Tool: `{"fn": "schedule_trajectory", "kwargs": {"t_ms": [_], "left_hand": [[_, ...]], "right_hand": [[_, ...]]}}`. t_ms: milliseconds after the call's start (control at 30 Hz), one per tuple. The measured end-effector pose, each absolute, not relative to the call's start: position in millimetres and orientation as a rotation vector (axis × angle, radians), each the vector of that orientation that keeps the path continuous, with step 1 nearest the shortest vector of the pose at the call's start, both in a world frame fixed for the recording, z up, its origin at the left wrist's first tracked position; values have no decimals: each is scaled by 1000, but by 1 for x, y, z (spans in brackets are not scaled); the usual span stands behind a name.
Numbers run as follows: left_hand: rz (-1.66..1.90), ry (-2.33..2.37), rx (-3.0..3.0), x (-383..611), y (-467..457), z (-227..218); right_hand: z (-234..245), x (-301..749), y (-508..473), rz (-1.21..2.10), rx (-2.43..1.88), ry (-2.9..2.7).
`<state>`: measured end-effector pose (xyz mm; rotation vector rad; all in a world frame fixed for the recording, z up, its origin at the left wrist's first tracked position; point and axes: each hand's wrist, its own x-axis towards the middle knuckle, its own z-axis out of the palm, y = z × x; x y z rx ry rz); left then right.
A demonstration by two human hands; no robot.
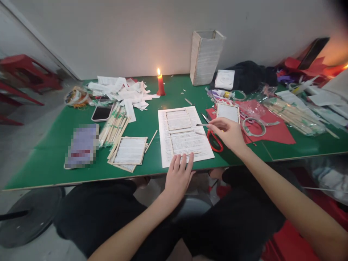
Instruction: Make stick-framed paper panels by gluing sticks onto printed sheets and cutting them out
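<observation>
My left hand [178, 177] lies with its fingers stretched out on the near edge of a printed sheet [187, 163], by a thin stick along the bottom of a square stick frame [171, 145]. A second stick frame [178, 120] lies just beyond it on the same sheet. Above the sheet's right side, my right hand [228, 134] pinches a thin grey strip [202, 125] that points left. Red-handled scissors [216, 143] lie under and beside that hand, partly hidden. A paper-covered frame [228, 111] rests behind it.
A lit red candle [161, 85] stands at the back, near a tall paper-covered box [206, 58]. Paper scraps [119, 88], bundled sticks [114, 123], stacked paper-covered frames [129, 150] and a phone [102, 113] are left. Red paper [277, 134], a tape roll [253, 127] and bagged sticks [296, 116] lie right.
</observation>
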<state>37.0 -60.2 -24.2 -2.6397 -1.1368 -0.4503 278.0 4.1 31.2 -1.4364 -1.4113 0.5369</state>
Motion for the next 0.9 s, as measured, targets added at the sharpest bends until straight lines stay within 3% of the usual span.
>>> {"fn": "schedule_trajectory", "kwargs": {"t_ms": [467,900], "left_hand": [[-400,-1159,-2702,36,-62,-22],[-423,-1158,-2684,37,-62,-24]], "right_hand": [[34,260,7,173,-1457,-1889],[25,259,9,150,-1445,-1973]]}}
